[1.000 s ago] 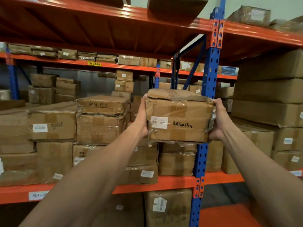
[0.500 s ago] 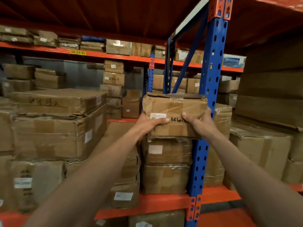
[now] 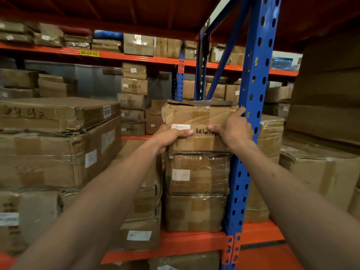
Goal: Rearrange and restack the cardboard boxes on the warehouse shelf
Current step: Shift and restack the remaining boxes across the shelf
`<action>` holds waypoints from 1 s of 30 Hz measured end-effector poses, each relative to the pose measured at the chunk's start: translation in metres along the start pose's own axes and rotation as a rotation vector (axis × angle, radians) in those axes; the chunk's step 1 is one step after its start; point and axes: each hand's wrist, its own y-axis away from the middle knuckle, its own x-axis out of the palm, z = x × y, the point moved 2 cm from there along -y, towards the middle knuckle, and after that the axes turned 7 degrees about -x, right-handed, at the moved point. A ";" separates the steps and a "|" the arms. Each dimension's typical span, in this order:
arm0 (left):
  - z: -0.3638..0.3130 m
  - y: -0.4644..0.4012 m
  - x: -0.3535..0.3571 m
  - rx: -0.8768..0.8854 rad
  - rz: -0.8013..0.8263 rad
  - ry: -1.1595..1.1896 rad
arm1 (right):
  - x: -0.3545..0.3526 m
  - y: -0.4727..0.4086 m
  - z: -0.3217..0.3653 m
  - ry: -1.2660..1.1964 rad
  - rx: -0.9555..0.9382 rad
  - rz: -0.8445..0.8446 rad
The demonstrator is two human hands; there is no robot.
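Note:
A worn, taped cardboard box with a white label and black handwriting sits on top of a stack of two wrapped boxes, close against the blue rack upright. My left hand lies flat across the lower left of the box's front face. My right hand presses on the front face's right side, with its thumb up along the box's right edge near the upright. The fingers of both hands point inward and partly cover the writing.
A tall stack of wide flat boxes fills the shelf to the left. A lower box pile stands between it and the stack. More boxes sit right of the upright. The orange shelf beam runs below.
The box went from being held up in the air by its sides to resting on the stack. Both hands moved from its sides to its front face, and the view came closer.

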 end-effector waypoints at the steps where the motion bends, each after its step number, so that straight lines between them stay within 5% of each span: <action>1: 0.000 0.003 0.001 -0.003 -0.006 0.001 | -0.001 -0.001 0.001 0.021 0.000 0.005; 5: 0.006 0.024 0.001 0.025 -0.117 -0.043 | -0.009 0.004 0.015 0.235 0.028 0.024; 8: 0.005 0.051 -0.029 0.172 -0.412 -0.067 | -0.004 0.018 0.054 0.404 -0.353 -0.187; 10: 0.000 0.084 -0.069 0.373 -0.743 -0.135 | 0.007 0.037 0.092 0.196 -0.591 -0.223; 14: -0.014 0.155 -0.158 0.656 -1.032 -0.314 | 0.052 0.076 0.168 -0.313 -0.605 0.153; 17: -0.008 0.193 -0.228 0.572 -1.180 -0.230 | 0.105 0.107 0.208 -0.547 -0.444 0.574; 20: 0.017 0.211 -0.285 0.196 -1.133 -0.110 | 0.151 0.141 0.236 -0.645 -0.333 0.800; 23: 0.036 0.202 -0.308 -0.024 -0.954 -0.077 | 0.178 0.162 0.258 -0.712 -0.271 0.761; 28: 0.042 0.169 -0.289 -0.061 -1.012 -0.114 | 0.179 0.148 0.246 -0.849 -0.225 0.631; 30: 0.047 0.159 -0.270 -0.013 -0.916 -0.129 | 0.162 0.129 0.214 -0.888 -0.115 0.564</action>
